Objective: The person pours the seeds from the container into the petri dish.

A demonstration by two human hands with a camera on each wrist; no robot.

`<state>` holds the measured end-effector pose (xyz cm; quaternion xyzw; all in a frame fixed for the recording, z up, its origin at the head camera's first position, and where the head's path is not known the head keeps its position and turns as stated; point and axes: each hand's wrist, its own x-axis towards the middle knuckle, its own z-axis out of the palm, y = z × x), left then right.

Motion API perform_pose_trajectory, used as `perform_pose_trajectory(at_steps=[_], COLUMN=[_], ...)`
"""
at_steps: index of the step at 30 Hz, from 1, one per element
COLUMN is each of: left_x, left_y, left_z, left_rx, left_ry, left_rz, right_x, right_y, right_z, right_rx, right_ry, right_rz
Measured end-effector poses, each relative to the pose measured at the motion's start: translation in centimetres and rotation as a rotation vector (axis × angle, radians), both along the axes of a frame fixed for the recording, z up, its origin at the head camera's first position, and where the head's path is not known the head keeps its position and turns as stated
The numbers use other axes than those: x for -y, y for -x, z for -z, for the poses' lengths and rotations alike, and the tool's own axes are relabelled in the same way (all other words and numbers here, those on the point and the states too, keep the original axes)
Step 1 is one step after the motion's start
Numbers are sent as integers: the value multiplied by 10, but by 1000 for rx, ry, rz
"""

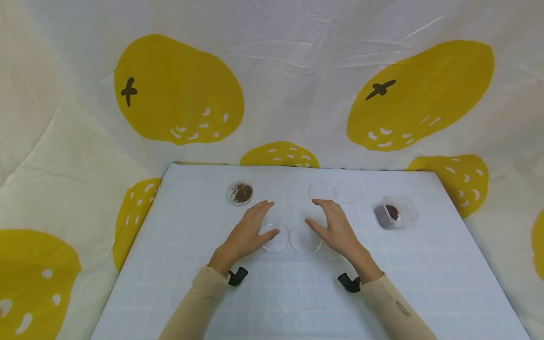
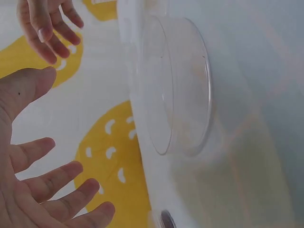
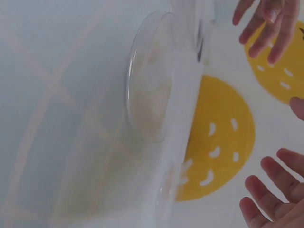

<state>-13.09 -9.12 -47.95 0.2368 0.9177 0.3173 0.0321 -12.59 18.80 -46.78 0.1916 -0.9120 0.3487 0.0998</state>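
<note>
Two clear round dish pieces lie side by side on the table between my hands: a deeper petri dish (image 1: 278, 242) on the left and a shallow one, like a lid (image 1: 304, 241), on the right. My left hand (image 1: 248, 230) hovers with its thumb over the left dish's edge, fingers spread and holding nothing. Beside the right piece, my right hand (image 1: 337, 230) is held in the air, also with fingers apart and nothing in them. In the left wrist view the dish's tall wall (image 2: 192, 95) shows; the right wrist view shows the low lid (image 3: 149, 90).
Brown granules lie in a petri dish (image 1: 240, 193) at the back left. Two more clear round pieces, one (image 1: 320, 191) beside another (image 1: 349, 192), lie at the back. A small plastic tub (image 1: 386, 218) with dark brown material stands at the right. Patterned cloth (image 1: 289, 113) hangs behind.
</note>
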Motion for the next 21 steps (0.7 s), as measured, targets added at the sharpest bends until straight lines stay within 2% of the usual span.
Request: perform_pose_trajectory(at_steps=[11, 17, 21], left_x=[-20, -40, -55], left_y=[11, 21, 31], left_z=[-4, -11, -15], left_rx=[-58, -29, -17], left_ry=[-4, 47, 86], left_rz=[58, 93, 137], right_x=[-48, -79, -100], right_y=[-6, -10, -13], right_z=[3, 3, 1], right_rx=[-27, -34, -56], right_ry=[17, 6, 3], right_rz=[136, 222, 282])
